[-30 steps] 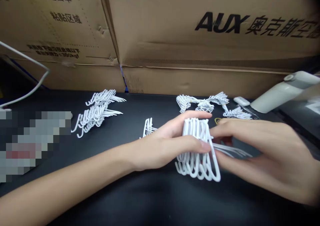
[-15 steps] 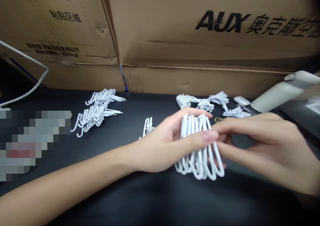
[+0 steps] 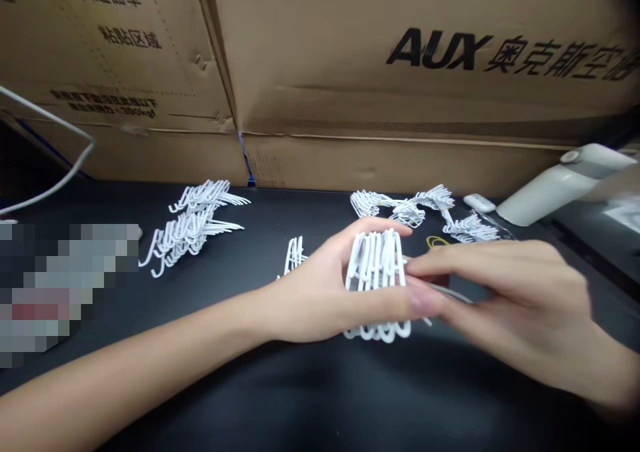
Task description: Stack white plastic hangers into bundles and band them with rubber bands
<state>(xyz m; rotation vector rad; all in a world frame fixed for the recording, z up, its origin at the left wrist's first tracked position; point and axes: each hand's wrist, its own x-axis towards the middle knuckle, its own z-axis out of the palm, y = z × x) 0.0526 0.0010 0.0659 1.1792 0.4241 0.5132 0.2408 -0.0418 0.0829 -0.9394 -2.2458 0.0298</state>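
A bundle of white wire hooks (image 3: 376,262) stands side by side in my left hand (image 3: 320,299), the thumb across their front and the fingers behind. Rounded bends show below the thumb. At the bundle's right side, my right hand (image 3: 535,299) pinches a single white hook (image 3: 453,293), partly hidden by the fingers. Just beyond the right hand lies a yellow rubber band (image 3: 436,241). A few loose hooks (image 3: 294,255) rest on the dark table (image 3: 270,219) behind my left wrist.
Piles of loose white hooks (image 3: 187,232) lie at the left. Several tied bundles (image 3: 433,199) sit at the back right, near a small white case (image 3: 479,203) and a tilted pale bottle (image 3: 555,189). Cardboard boxes (image 3: 320,72) wall off the back. A white cable (image 3: 75,165) hangs left.
The bundle has turned more upright and shifted slightly left in my left hand. My right hand has moved a little left, and a hook now shows between its fingers.
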